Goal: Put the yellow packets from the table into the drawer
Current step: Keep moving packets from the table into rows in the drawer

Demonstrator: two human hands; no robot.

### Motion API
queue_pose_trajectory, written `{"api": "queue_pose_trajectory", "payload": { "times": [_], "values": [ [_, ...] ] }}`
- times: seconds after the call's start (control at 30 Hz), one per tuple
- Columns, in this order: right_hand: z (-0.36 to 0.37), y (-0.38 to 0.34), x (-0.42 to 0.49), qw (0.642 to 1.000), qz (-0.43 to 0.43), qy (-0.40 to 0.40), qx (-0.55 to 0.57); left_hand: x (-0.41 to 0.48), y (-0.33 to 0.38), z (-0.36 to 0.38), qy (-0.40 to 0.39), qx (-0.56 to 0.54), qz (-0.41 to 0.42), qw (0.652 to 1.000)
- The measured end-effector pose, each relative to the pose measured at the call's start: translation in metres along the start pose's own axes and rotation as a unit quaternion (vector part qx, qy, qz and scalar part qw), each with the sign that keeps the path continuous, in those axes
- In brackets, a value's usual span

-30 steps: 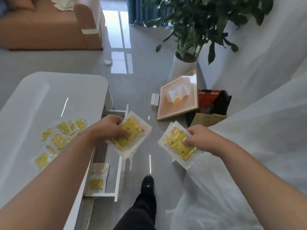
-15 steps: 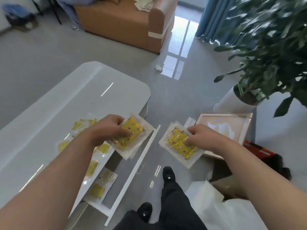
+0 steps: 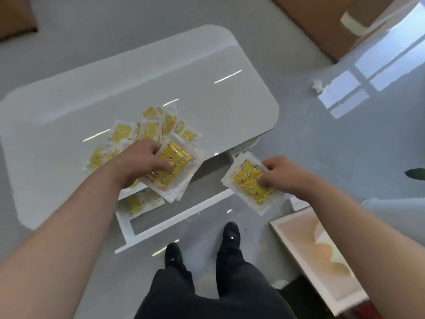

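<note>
Two stacks of yellow packets held: left hand (image 3: 140, 161) fingers clasp one stack (image 3: 171, 168), right hand (image 3: 279, 172) fingers the other (image 3: 251, 183). Lower both flat into the open drawer (image 3: 174, 217), beside the packets already inside (image 3: 140, 201).

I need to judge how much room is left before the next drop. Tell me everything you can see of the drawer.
The drawer is white, glossy, shallow and rectangular, with thin raised walls. It stands pulled open from under the white table, toward the person's feet, its long front wall running diagonally. A few yellow packets lie at its left end, partly hidden by the table edge and the left hand. The rest of its floor shows bare grey. Neither hand touches it.
</note>
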State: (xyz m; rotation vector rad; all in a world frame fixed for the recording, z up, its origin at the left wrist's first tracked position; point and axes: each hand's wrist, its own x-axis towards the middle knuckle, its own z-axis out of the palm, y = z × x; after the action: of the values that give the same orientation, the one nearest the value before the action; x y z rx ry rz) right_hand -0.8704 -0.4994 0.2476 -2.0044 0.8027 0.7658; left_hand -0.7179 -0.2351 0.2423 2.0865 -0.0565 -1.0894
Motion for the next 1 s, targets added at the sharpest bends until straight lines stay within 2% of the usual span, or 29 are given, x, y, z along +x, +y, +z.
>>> {"api": "queue_pose_trajectory", "payload": {
  "times": [0.43,0.7,0.83,1.0],
  "values": [
    [0.067,-0.033,0.110,0.987,-0.043,-0.103,-0.114,0.028,-0.133,0.011,0.059,-0.170,-0.102,0.978],
    [0.142,-0.012,0.196,0.982,-0.037,-0.151,-0.111,0.081,-0.227,0.053,0.063,-0.277,-0.184,0.941],
    [0.178,0.009,0.245,0.981,-0.017,-0.175,-0.083,0.124,-0.268,0.081,0.092,-0.338,-0.214,0.912],
    [0.221,0.035,0.300,0.984,0.021,-0.173,-0.038,0.173,-0.318,0.109,0.122,-0.351,-0.252,0.894]
  ]
}}
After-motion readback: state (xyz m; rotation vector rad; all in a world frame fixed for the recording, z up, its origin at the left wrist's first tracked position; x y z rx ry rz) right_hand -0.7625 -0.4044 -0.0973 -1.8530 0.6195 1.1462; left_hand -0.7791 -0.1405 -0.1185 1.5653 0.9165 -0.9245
